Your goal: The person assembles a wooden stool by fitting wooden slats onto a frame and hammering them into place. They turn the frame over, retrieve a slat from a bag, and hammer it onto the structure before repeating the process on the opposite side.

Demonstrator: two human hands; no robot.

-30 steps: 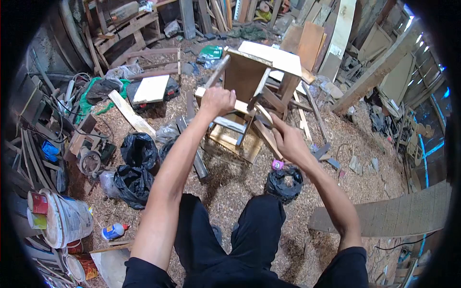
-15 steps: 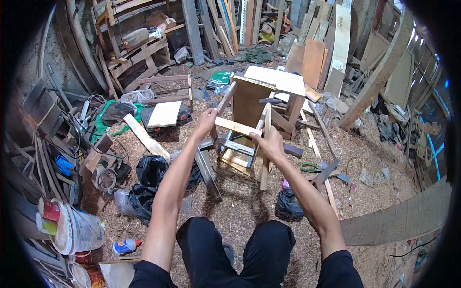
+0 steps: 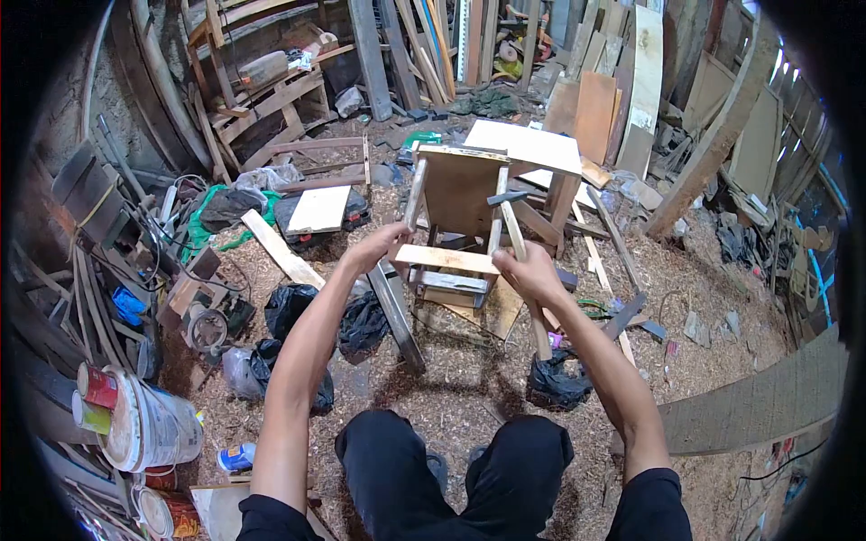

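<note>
In front of my knees stands a small wooden chair-like frame (image 3: 460,194) with a brown panel at its far side. A pale wooden slat (image 3: 446,259) spans its near side, between my hands. My left hand (image 3: 383,248) is closed around the left end of the slat and the post there. My right hand (image 3: 530,273) is wrapped around the handle of a hammer (image 3: 515,230), while its thumb side touches the slat's right end. The hammer's head points up and the handle's lower end sticks out beneath my hand.
A white-topped wooden piece (image 3: 528,144) stands just behind the frame. Black plastic bags (image 3: 559,379) and loose boards (image 3: 280,252) lie on the shavings-covered floor. A white bucket (image 3: 158,424) stands at left, and a long curved plank (image 3: 758,406) at right.
The frame has turned and tilted, so the slat lies more level and shows more of its broad face. My hands have moved with it, the right one slightly rightward with the hammer.
</note>
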